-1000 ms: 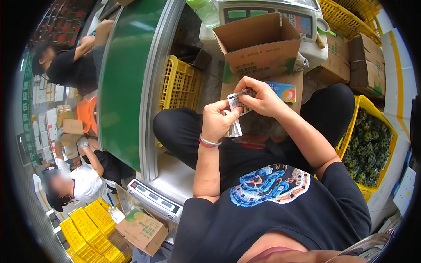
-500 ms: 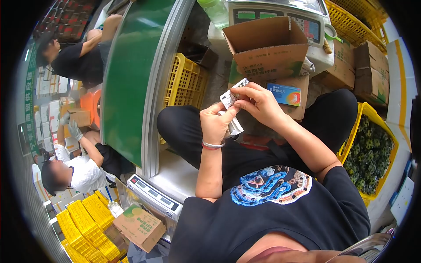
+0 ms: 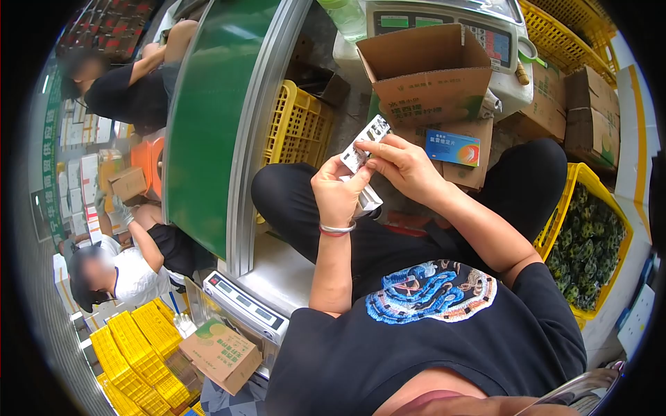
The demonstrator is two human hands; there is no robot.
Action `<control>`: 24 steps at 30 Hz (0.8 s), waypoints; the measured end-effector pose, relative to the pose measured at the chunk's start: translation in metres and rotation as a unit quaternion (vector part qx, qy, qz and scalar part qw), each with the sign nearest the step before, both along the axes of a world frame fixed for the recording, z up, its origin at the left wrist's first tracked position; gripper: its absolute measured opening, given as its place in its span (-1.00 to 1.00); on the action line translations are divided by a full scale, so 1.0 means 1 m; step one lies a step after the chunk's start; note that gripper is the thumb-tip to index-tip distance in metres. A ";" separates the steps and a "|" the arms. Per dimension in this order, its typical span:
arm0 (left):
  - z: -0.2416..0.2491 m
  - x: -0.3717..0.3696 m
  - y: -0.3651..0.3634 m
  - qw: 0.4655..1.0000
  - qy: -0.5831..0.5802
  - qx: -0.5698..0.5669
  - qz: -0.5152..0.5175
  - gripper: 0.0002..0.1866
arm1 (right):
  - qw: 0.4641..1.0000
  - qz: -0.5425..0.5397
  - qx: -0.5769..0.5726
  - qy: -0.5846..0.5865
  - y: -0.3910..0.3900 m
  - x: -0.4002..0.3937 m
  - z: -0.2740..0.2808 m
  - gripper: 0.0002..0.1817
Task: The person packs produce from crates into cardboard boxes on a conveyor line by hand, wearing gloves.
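A silver-and-white blister pack (image 3: 376,130) is held tilted over my lap. My left hand (image 3: 336,196) grips its lower end between thumb and fingers. The fingers of my right hand (image 3: 406,166) pinch it at the side, thumb and forefinger pressed against its face. Below the left thumb a white folded piece (image 3: 370,199) pokes out, also in that hand's hold. Just beyond my right hand, a blue medicine box (image 3: 452,148) with an orange swirl lies on brown cardboard.
An open carton (image 3: 430,90) stands ahead, before a weighing scale (image 3: 444,17). A green conveyor belt (image 3: 208,139) runs at left, with a yellow crate (image 3: 295,132) beside it. At right sits a yellow crate of wrapped green produce (image 3: 590,243). Two people work beyond the belt.
The blister pack has tipped further up and right, showing more of its face. My right fingers have shifted slightly along it. The whole view has moved a little.
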State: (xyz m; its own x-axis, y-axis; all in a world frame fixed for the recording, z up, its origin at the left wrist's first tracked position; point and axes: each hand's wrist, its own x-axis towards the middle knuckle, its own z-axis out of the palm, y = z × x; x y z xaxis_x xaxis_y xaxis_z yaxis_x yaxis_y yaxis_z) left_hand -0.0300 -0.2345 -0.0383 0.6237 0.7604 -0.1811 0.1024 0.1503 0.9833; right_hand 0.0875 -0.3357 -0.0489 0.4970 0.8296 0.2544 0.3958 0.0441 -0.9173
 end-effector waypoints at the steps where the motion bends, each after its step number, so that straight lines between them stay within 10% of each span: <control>1: 0.000 0.000 0.000 1.000 -0.006 -0.005 -0.003 -0.75 | 1.000 -0.005 0.009 0.003 0.001 0.000 0.000 -0.67; 15: 0.023 -0.003 0.009 0.991 -0.003 -0.073 -0.112 -0.72 | 0.983 0.044 -0.008 0.180 0.006 0.006 0.002 -0.82; 24: 0.013 0.000 0.003 0.997 0.017 -0.042 -0.060 -0.75 | 0.998 -0.012 0.052 0.039 0.012 0.004 -0.011 -0.87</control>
